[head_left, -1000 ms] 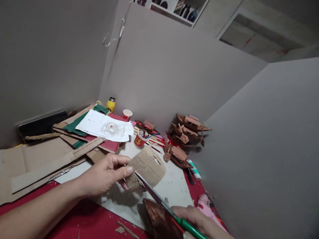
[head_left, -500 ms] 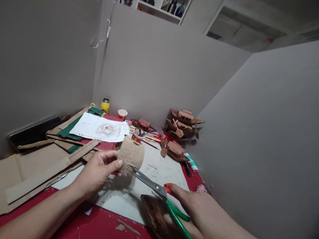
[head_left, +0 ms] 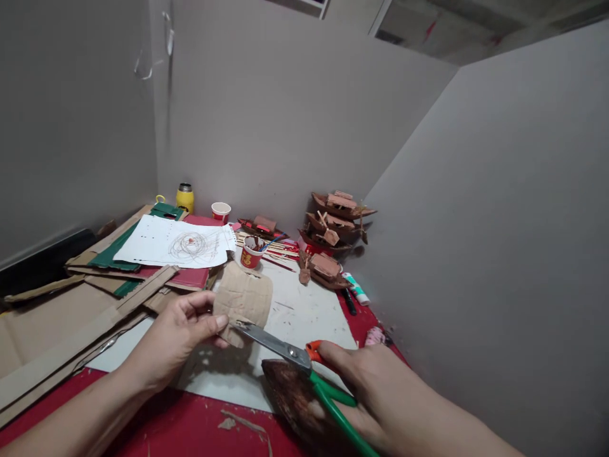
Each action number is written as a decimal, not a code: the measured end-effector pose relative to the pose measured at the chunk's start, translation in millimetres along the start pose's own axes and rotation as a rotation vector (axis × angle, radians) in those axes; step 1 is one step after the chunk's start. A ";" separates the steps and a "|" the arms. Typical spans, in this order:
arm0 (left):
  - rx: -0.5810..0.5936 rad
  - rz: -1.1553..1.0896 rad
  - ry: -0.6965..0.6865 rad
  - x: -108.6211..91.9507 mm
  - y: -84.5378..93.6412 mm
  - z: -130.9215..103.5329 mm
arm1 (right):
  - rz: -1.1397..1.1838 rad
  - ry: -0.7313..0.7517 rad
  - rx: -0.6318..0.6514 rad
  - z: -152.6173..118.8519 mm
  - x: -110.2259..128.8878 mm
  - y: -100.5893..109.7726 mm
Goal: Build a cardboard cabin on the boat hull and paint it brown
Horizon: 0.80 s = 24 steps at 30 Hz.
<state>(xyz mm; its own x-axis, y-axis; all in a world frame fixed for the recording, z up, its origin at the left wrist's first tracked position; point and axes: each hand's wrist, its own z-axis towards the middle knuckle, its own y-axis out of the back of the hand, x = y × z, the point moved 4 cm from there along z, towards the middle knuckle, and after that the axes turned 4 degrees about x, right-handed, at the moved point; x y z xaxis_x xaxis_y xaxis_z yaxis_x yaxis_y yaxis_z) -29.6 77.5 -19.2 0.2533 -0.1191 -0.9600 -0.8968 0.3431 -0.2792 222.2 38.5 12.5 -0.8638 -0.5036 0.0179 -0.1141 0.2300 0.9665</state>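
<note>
Between the thumb and fingers of my left hand (head_left: 188, 330) is a curved piece of brown cardboard (head_left: 245, 295), held above a white board (head_left: 295, 317). My right hand (head_left: 375, 393) grips scissors (head_left: 285, 350) with green and orange handles. Their blades lie against the lower part of the cardboard piece, near my left thumb, and the tips are at a cut there. Below the scissors rests a dark brown boat hull (head_left: 290, 400), partly hidden by the handles and my right hand.
Flat cardboard (head_left: 57, 324) and a drawing on paper (head_left: 176, 241) lie at left. A red paper cup (head_left: 252, 252) holds brown paint and a blue stick. Several brown model boats (head_left: 340, 206) stand near the wall. A yellow bottle (head_left: 185, 198) and another cup (head_left: 221, 212) are behind.
The scissor blades have closed further across the cardboard piece. The camera view has shifted, so the table contents appear farther left and higher.
</note>
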 end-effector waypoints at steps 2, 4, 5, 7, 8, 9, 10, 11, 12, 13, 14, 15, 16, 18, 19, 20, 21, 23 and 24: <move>-0.004 0.010 -0.016 -0.2 -1.8 -1.3 | 0.013 -0.006 0.010 -1.3 -0.9 -2.8; -0.031 0.022 -0.023 1.6 -2.7 -2.5 | -0.009 -0.009 -0.004 -2.8 -1.6 -4.6; -0.048 0.022 -0.019 3.3 -2.8 -3.0 | -0.029 -0.009 -0.015 -3.5 -1.8 -5.2; -0.081 0.005 -0.008 7.6 -2.9 -3.3 | -0.081 -0.008 -0.044 -4.8 -2.5 -5.9; -0.091 -0.009 -0.005 9.6 -3.1 -3.2 | -0.106 -0.007 -0.058 -5.3 -2.9 -6.3; -0.099 -0.026 -0.005 11.4 -3.3 -3.1 | -0.121 -0.002 -0.068 -5.6 -3.2 -7.2; -0.105 -0.043 -0.006 12.8 -3.4 -3.1 | -0.127 0.006 -0.079 -5.8 -3.6 -8.4; -0.111 -0.055 -0.007 14.0 -3.4 -3.1 | -0.121 0.017 -0.086 -5.8 -4.0 -10.2; -0.114 -0.062 -0.006 14.8 -3.4 -3.2 | -0.104 0.029 -0.092 -5.8 -4.5 -12.5; -0.113 -0.067 -0.005 15.3 -3.5 -3.4 | -0.081 0.037 -0.095 -5.7 -5.3 -15.3; -0.111 -0.068 -0.003 15.5 -3.6 -3.7 | -0.055 0.046 -0.097 -5.6 -6.2 -18.2; -0.108 -0.066 -0.002 15.3 -3.8 -4.0 | -0.030 0.053 -0.098 -5.6 -7.0 -21.1; -0.103 -0.063 0.000 14.9 -4.0 -4.4 | -0.009 0.060 -0.100 -5.6 -7.7 -23.5; -0.099 -0.059 0.001 13.8 -4.8 -5.3 | 0.020 0.068 -0.102 -5.9 -8.3 -26.1; -0.100 -0.058 0.000 13.2 -5.4 -5.7 | 0.025 0.066 -0.101 -6.1 -8.0 -25.8; -0.105 -0.060 -0.003 12.6 -6.2 -6.2 | 0.027 0.056 -0.098 -6.3 -7.4 -24.6; -0.115 -0.064 -0.005 12.4 -7.2 -6.8 | 0.024 0.041 -0.093 -6.3 -6.4 -22.4; -0.146 -0.075 -0.016 12.5 -9.6 -8.6 | 0.024 0.010 -0.078 -5.8 -3.2 -16.5; -0.164 -0.079 -0.020 13.1 -11.0 -9.6 | 0.031 -0.002 -0.069 -5.5 -1.3 -13.4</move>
<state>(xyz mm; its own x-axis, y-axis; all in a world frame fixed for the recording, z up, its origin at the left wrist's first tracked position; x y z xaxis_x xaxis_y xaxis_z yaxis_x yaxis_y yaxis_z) -19.9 63.2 -28.5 0.3309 -0.1208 -0.9359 -0.9206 0.1764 -0.3483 227.6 31.6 0.9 -0.8675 -0.4952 0.0471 -0.0536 0.1871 0.9809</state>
